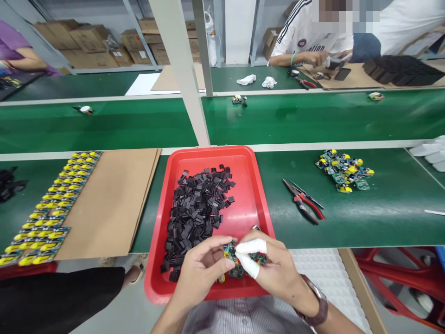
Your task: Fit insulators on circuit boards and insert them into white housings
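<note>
My left hand (203, 266) pinches a small green circuit board (230, 250) between thumb and fingers over the near end of a red tray (255, 185). White finger covers sit on the thumb and forefinger of my right hand (278, 266), whose tips press together at the board's right edge. Any small part between those tips is hidden. Below both hands lie more circuit boards (236, 271) with yellow parts, partly covered by my fingers. A heap of small black plastic pieces (196, 208) fills the tray's left side.
Right of the tray lie red-handled pliers (304, 204), tweezers (306, 194) and a pile of circuit boards (344, 169). Rows of yellow-topped boards (59, 195) line a cardboard sheet (111, 199) at left. Beyond a post (181, 60), a co-worker's hands (316, 58) handle a dark part.
</note>
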`<control>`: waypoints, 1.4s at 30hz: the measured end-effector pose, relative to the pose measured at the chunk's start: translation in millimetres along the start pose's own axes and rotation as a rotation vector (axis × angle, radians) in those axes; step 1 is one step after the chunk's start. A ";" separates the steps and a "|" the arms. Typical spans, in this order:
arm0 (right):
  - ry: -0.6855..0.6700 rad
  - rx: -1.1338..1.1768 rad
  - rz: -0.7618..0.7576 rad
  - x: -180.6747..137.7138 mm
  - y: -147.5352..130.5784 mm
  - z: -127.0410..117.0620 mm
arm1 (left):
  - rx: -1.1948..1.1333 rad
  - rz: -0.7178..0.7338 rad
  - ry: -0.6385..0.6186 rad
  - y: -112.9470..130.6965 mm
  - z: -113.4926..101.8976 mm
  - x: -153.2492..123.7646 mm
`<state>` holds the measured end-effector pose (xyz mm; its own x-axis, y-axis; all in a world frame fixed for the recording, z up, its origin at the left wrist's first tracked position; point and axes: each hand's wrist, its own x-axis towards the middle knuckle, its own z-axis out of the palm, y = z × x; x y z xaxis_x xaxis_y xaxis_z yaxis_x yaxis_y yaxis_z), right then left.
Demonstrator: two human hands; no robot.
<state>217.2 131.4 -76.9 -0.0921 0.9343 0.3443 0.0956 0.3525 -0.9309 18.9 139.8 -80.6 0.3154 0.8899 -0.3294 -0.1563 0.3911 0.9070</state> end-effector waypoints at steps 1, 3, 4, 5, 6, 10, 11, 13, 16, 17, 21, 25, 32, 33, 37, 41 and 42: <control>-0.008 0.001 0.012 0.2 -0.5 -0.6 | 0.006 0.018 0.010 -0.4 0.2 -0.4; -0.031 0.009 0.034 0.8 -0.8 -1.8 | -0.011 0.049 0.011 -0.2 1.4 -0.9; -0.048 0.014 0.042 1.1 -0.7 -2.3 | -0.021 0.055 0.006 0.3 2.1 -1.0; -0.064 0.020 0.047 1.4 -0.6 -2.8 | -0.025 0.058 0.001 0.9 2.9 -1.0; -0.078 0.027 0.051 1.7 -0.5 -3.4 | -0.024 0.057 0.000 1.4 3.6 -0.9; -0.097 0.064 0.062 1.9 -1.1 -5.5 | -0.031 0.051 -0.008 2.7 5.6 -0.6; -0.098 0.069 0.065 1.5 -1.2 -5.9 | -0.033 0.047 -0.014 2.7 6.0 -0.5; -0.096 0.065 0.070 0.2 -0.8 -6.1 | -0.022 0.033 -0.019 2.6 6.7 -0.4; -0.071 0.022 0.088 -2.2 0.5 -4.7 | 0.010 0.009 -0.010 1.3 6.9 0.3; -0.058 0.002 0.095 -2.7 0.6 -3.8 | 0.019 0.008 -0.005 0.7 6.6 0.5; -0.032 -0.053 0.093 -4.0 -2.5 -1.0 | 0.053 0.014 -0.008 -1.5 4.7 0.8; -0.068 -0.038 0.075 -7.0 -2.8 -0.3 | 0.044 0.022 -0.044 -2.8 4.9 0.7; 0.061 0.276 0.438 -8.3 22.0 5.3 | 0.382 0.240 0.017 -9.6 10.6 -1.3; 0.069 0.358 0.492 -8.1 24.3 5.6 | 0.488 0.309 0.049 -10.2 11.7 -1.9; 0.048 0.491 0.485 -12.7 24.0 5.9 | 0.792 0.595 0.212 -9.3 17.0 -3.5; 0.005 0.394 0.363 -23.3 20.0 7.8 | 0.877 0.723 0.260 -8.4 20.7 -4.5; 0.004 0.341 0.341 -25.1 19.7 8.6 | 0.884 0.740 0.257 -9.0 21.2 -5.0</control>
<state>212.9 114.4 -104.9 -0.1086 0.9940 0.0122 -0.2109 -0.0111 -0.9774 38.5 126.8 -81.6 0.2072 0.8924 0.4008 0.5121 -0.4480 0.7328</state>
